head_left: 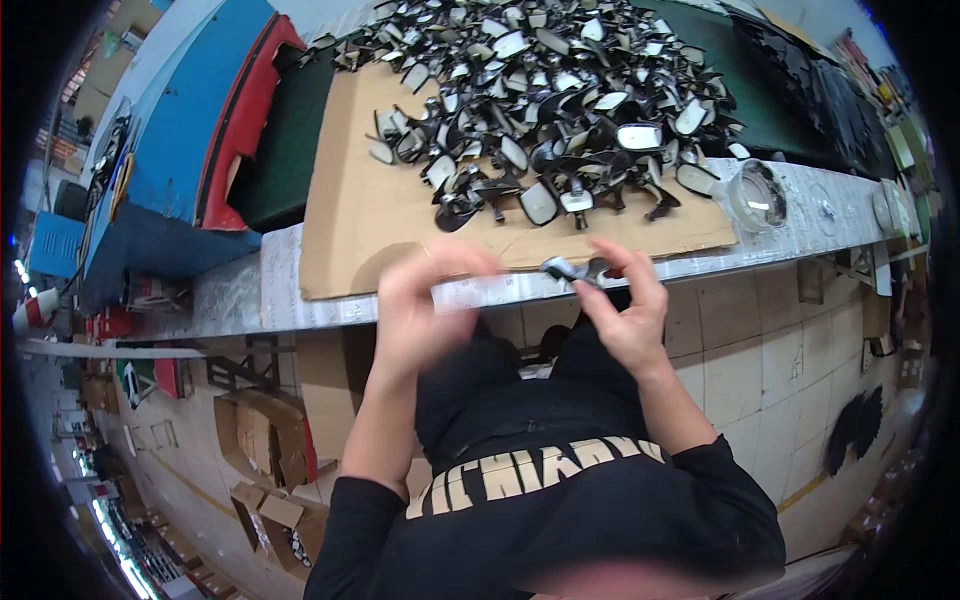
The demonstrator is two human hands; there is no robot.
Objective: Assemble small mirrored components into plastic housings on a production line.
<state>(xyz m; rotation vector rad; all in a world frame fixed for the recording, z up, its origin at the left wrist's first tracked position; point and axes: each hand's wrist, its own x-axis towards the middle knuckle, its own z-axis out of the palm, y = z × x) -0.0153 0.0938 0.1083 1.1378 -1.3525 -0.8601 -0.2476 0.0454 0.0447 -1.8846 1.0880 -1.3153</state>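
Note:
My right hand [632, 308] grips a small mirror with a dark, curved stem [572, 270] between thumb and fingers, just over the table's front edge. To its left, my left hand [425, 305] is raised over the same edge, its fingers smeared by motion. A pale patch shows by those fingers; whether it is something held or the table's covering, I cannot tell. Beyond both hands, a large heap of similar small black-backed mirrors [540, 203] lies on a flat cardboard sheet [345, 215]. Some of their reflective faces point upward.
A round clear tub [757, 197] with small contents stands right of the cardboard. A blue and red panel [190, 120] rises at the left of the green tabletop [285, 150]. Black sheet-like pieces [815, 95] are piled at the far right. Open cardboard boxes [265, 435] sit on the floor, lower left.

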